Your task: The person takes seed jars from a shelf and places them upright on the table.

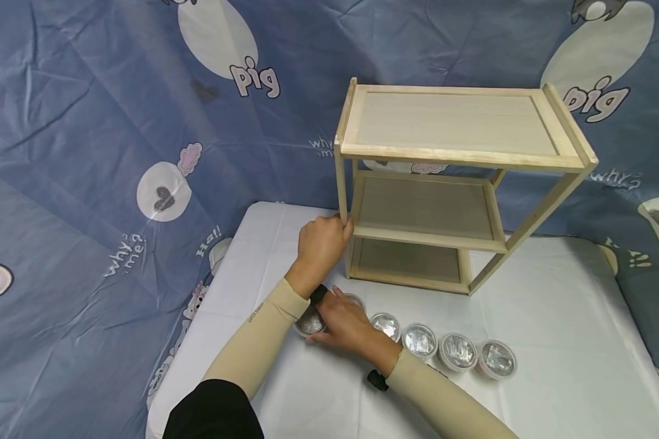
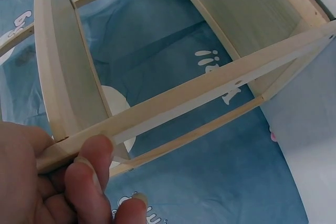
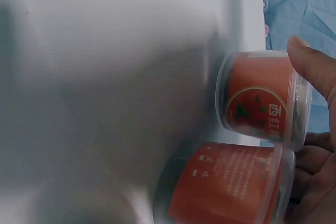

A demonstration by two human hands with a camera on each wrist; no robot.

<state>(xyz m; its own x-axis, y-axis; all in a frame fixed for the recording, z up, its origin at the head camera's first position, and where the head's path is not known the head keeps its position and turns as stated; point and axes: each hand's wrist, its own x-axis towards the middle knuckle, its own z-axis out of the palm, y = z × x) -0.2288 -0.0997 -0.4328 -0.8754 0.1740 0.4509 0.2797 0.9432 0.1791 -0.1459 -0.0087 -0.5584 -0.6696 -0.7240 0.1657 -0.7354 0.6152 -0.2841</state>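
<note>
My left hand (image 1: 323,244) grips the left front post (image 1: 341,183) of a three-tier light wooden shelf (image 1: 450,155). In the left wrist view its fingers curl around the post (image 2: 210,85) close to a shelf board. Lower down, my right hand (image 1: 348,323) reaches under the left forearm and holds the leftmost clear plastic jar (image 1: 310,322) at its lid. The right wrist view shows that jar (image 3: 257,98) with an orange tomato label and the thumb (image 3: 312,66) against the lid's edge. A second orange-labelled jar (image 3: 226,187) stands beside it, partly hidden by the hand in the head view.
More silver-lidded jars (image 1: 420,340) continue in a row to the right, in front of the shelf. All stand on a white-covered table (image 1: 571,317). A blue printed cloth (image 1: 99,122) hangs behind and at the left side.
</note>
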